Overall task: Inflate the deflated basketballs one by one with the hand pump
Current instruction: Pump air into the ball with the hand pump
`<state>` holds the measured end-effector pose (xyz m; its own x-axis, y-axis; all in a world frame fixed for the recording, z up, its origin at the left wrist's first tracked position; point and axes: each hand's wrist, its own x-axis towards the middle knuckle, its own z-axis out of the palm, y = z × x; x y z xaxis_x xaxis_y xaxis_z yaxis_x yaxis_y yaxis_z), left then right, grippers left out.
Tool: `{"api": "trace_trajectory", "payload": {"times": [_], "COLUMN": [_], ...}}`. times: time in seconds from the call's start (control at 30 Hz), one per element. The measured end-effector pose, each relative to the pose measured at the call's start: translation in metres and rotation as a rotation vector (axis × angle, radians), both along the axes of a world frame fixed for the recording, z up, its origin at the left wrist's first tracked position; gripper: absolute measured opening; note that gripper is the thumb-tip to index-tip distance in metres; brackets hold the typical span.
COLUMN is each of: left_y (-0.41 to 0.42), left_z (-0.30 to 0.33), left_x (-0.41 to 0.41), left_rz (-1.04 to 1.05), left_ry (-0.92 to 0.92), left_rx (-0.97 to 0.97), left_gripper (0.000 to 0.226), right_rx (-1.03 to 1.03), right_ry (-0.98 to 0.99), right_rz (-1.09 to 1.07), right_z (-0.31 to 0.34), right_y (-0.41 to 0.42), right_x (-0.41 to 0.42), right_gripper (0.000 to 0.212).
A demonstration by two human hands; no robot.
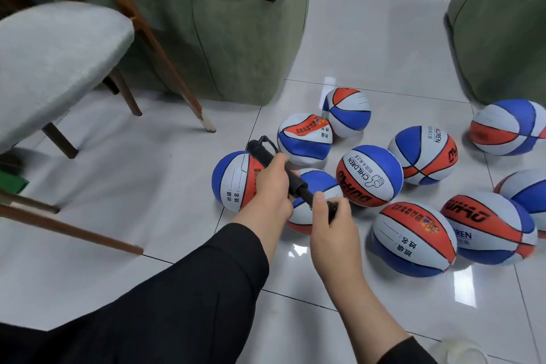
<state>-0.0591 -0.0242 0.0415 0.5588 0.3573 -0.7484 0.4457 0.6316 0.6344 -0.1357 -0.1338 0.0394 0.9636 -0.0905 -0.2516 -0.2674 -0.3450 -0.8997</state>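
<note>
The left hand [273,183] is wrapped around the black barrel of the hand pump [291,179], and the right hand [331,217] grasps the pump's handle at its near end, with the thumb lying on top. The pump is held in the air above the floor, tilted, its far end pointing away and to the left. From that far end a thin black hose [266,140] makes a loop and goes down to the leftmost basketball [235,182], a blue, white and orange ball that lies on the white tiled floor [369,38] just under the left hand. Both forearms come out from black sleeves [183,289]. More basketballs in the same colours are scattered on the floor to the right; the creased ball [305,139] just behind the pump has folds and a dented side, and another ball [317,186] is partly hidden under the hands. A round ball with the word CHILDREN [369,176] lies near the right hand. Behind the balls stands a green sofa [230,47], and at the left there is a grey chair [56,59] with dark wooden legs.
</note>
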Motion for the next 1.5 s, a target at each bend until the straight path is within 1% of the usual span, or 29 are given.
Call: {"api": "trace_trajectory", "payload": {"times": [0.1,0.27,0.37,0.47,0.57,0.67,0.77,0.87,0.97,1.1,1.2,1.33,1.43,1.5], "left_y": [-0.019,-0.033,-0.021,0.002,0.025,0.024,0.007,-0.013,-0.032,-0.042,-0.034,-0.011,0.017,0.029], "left_z": [-0.005,-0.003,-0.002,-0.002,-0.005,-0.010,-0.008,-0.008,-0.008,-0.006,-0.005,-0.004,-0.005,-0.006], "left_x": [-0.002,0.000,0.007,0.013,0.017,0.016,0.012,0.006,0.000,-0.006,-0.001,0.010,0.020,0.023], "left_rz": [-0.003,0.026,0.046,0.124,0.153,0.166,0.153,0.122,0.064,0.037,0.052,0.108,0.143,0.151], "left_ry": [0.010,-0.021,-0.037,-0.015,0.022,0.004,-0.004,-0.018,-0.020,0.024,0.025,0.022,0.037,0.047], "left_rx": [0.040,0.039,0.056,0.073,0.073,0.042,0.090,0.110,0.087,0.014,0.010,0.038,0.043,0.034], "left_gripper": [0.016,0.017,0.018,0.012,0.012,0.011,0.009,0.015,0.021,0.015,0.020,0.011,0.017,0.017], "right_rx": [-0.043,-0.015,0.013,0.027,0.030,0.029,0.013,0.017,0.026,0.010,0.011,0.023,0.036,0.039], "right_ry": [0.061,0.086,0.044,0.015,0.027,0.031,0.084,0.110,0.122,0.125,0.101,0.048,0.025,0.026], "right_rz": [-0.043,-0.066,-0.059,-0.093,-0.087,-0.086,-0.091,-0.094,-0.098,-0.098,-0.093,-0.128,-0.139,-0.139], "right_z": [-0.003,-0.009,-0.006,-0.003,-0.003,-0.005,-0.010,-0.009,-0.007,-0.013,-0.012,-0.006,-0.004,-0.004], "right_y": [0.002,0.004,0.006,0.003,-0.003,-0.003,-0.002,0.000,0.002,0.002,0.005,-0.003,-0.012,-0.015], "right_x": [0.005,0.019,0.021,0.015,0.007,0.008,0.012,0.014,0.016,0.020,0.020,0.013,0.005,0.004], "right_gripper": [0.043,0.040,0.039,0.040,0.038,0.038,0.040,0.039,0.038,0.039,0.038,0.038,0.035,0.034]}}
